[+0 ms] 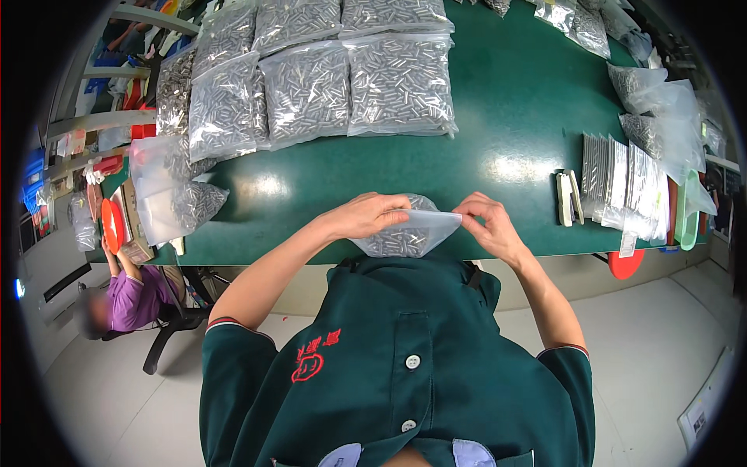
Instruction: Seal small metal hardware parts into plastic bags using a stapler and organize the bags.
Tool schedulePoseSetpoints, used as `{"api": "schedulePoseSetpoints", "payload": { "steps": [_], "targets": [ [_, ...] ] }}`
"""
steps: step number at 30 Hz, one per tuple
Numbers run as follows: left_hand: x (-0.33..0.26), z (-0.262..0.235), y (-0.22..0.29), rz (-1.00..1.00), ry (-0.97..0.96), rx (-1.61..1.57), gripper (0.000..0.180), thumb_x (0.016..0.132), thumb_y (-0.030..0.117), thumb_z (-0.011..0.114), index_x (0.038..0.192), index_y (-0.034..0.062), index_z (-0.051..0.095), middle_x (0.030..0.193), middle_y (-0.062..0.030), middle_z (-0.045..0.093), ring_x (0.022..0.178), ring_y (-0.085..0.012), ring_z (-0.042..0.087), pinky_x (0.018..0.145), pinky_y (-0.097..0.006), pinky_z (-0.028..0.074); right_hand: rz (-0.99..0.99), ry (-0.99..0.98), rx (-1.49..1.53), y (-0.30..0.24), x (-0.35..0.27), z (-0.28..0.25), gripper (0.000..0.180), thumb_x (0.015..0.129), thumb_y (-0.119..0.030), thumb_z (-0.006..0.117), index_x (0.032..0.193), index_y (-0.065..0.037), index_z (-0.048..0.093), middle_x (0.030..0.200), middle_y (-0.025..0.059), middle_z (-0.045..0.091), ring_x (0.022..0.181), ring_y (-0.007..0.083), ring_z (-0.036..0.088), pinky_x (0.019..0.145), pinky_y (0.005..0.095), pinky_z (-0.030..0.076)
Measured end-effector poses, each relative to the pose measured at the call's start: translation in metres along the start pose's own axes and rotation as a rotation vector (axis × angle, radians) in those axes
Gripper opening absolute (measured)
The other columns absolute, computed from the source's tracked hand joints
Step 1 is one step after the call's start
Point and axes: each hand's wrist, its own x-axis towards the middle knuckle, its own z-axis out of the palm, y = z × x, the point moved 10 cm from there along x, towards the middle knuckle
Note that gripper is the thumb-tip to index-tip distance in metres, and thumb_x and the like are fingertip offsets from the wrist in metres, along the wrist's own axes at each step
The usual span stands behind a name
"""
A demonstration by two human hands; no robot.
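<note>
A clear plastic bag (399,240) of small grey metal pins lies at the table's near edge, right against my body. My left hand (369,216) is closed on the left part of the bag's top edge, with the thumb over the plastic. At the right corner of that edge, the fingertips of my right hand (489,224) pinch the plastic. The top edge stretches fairly straight between both hands. Metal pieces show through the bag's lower part and behind its edge.
Full bags of metal pins (399,84) cover the table's (513,148) far left. A stapler (569,198), a row of flat packets (622,187) and a green tray (688,208) sit at right. Partly filled bags (159,187) lie left. A seated person (140,300) holds a red round object (113,226).
</note>
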Motion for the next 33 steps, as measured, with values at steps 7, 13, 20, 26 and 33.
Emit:
{"api": "schedulePoseSetpoints", "payload": {
  "steps": [7,13,20,26,33],
  "targets": [
    [0.004,-0.001,-0.004,-0.002,-0.008,-0.064,0.033,0.095,0.032,0.044,0.09,0.0017,0.055,0.067,-0.0042,0.045,0.064,-0.0143,0.039,0.059,-0.032,0.036,0.413,-0.221,0.44,0.032,-0.008,0.021,0.011,0.084,-0.008,0.057,0.09,0.001,0.062,0.084,0.0029,0.054,0.076,0.013,0.048,0.068,0.0261,0.039],
    [0.004,0.0,-0.006,-0.01,-0.019,-0.077,0.033,0.095,0.032,0.045,0.088,0.0013,0.055,0.067,-0.0034,0.044,0.064,-0.014,0.038,0.058,-0.031,0.035,0.285,-0.208,0.267,0.01,0.001,0.015,0.013,0.081,-0.011,0.061,0.086,0.001,0.062,0.08,0.0049,0.055,0.076,0.0152,0.051,0.069,0.029,0.042],
    [-0.009,-0.009,-0.008,0.019,-0.067,-0.03,0.027,0.087,0.029,0.056,0.098,0.0043,0.051,0.073,-0.0035,0.048,0.067,-0.0139,0.042,0.06,-0.032,0.036,0.229,-0.185,0.005,0.007,0.009,0.01,0.016,0.078,-0.014,0.064,0.077,0.002,0.06,0.07,0.009,0.054,0.071,0.0198,0.052,0.063,0.0338,0.042],
    [-0.024,-0.01,-0.037,-0.086,-0.152,-0.08,0.035,0.083,0.03,0.06,0.102,0.0039,0.047,0.089,-0.006,0.051,0.077,-0.0141,0.044,0.066,-0.03,0.038,0.412,-0.201,0.134,0.032,0.004,0.017,0.019,0.08,-0.016,0.063,0.079,0.003,0.06,0.071,0.0079,0.055,0.065,0.0169,0.048,0.059,0.0309,0.04],
    [-0.036,-0.023,-0.051,-0.032,-0.202,-0.085,0.024,0.088,0.025,0.056,0.096,0.0021,0.052,0.082,-0.0028,0.052,0.074,-0.0119,0.044,0.066,-0.028,0.037,0.569,-0.217,0.223,0.052,-0.002,0.025,0.023,0.08,-0.021,0.064,0.079,0.001,0.062,0.067,0.0021,0.054,0.061,0.0101,0.045,0.055,0.0285,0.039]
  ]
}}
